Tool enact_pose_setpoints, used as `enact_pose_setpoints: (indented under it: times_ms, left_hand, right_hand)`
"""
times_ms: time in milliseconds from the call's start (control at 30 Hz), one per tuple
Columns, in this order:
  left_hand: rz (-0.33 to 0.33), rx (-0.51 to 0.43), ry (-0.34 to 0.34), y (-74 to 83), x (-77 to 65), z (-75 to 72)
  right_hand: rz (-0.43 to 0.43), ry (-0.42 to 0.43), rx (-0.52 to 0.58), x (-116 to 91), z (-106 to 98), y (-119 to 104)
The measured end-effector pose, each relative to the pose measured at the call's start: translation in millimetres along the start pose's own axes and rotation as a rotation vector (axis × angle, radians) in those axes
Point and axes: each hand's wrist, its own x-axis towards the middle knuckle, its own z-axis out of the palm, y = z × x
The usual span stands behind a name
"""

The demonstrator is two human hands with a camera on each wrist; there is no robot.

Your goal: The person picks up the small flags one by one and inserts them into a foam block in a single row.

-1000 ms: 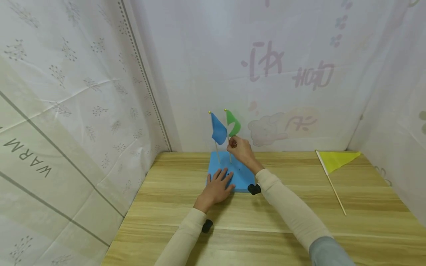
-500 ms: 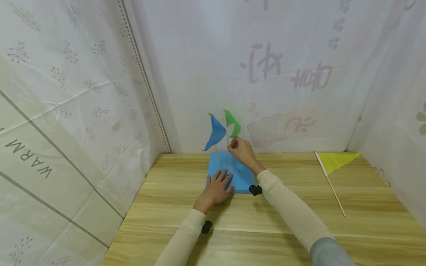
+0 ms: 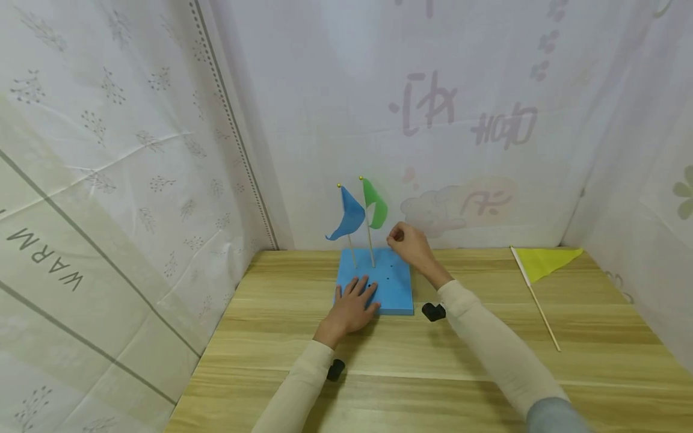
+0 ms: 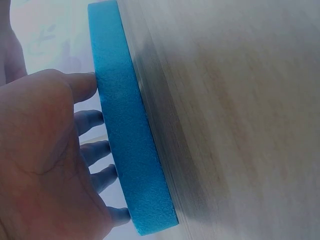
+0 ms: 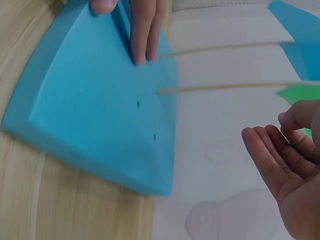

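A blue foam block (image 3: 397, 294) with small holes lies on the table. My left hand (image 3: 351, 307) rests spread on its near left part, fingertips on the top face (image 4: 92, 150). Toward the block's back, a blue flag (image 3: 353, 215) and a green flag (image 3: 378, 201) stand on thin sticks set in the foam. Just right of the green flag's stick (image 3: 370, 249) hovers my right hand (image 3: 412, 245), thumb and fingers loosely bent. The right wrist view shows that hand (image 5: 295, 160) holding nothing, apart from the stick.
On the right of the wooden table (image 3: 465, 367) lies a yellow flag (image 3: 547, 263) on its stick. Printed curtains (image 3: 325, 120) hang close behind the table and along both sides. Unfilled holes show in the block's right part.
My right hand has let go of the green flag's stick and moved a little to the right. The blue flag's cloth has swung out to the left. My left hand stays put.
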Motion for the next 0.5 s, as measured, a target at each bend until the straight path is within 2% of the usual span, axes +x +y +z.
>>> enact_pose_setpoints:
  times_ms: [333,500]
  left_hand:
    - [0.010,0.004,0.008,-2.3,0.5,3.2]
    - [0.013,0.004,0.011,-2.7,1.4,4.1]
  right_hand:
    - [-0.018,0.051,-0.010,-19,-57,34]
    - [0.007,0.060,-0.044,-33,-84,55]
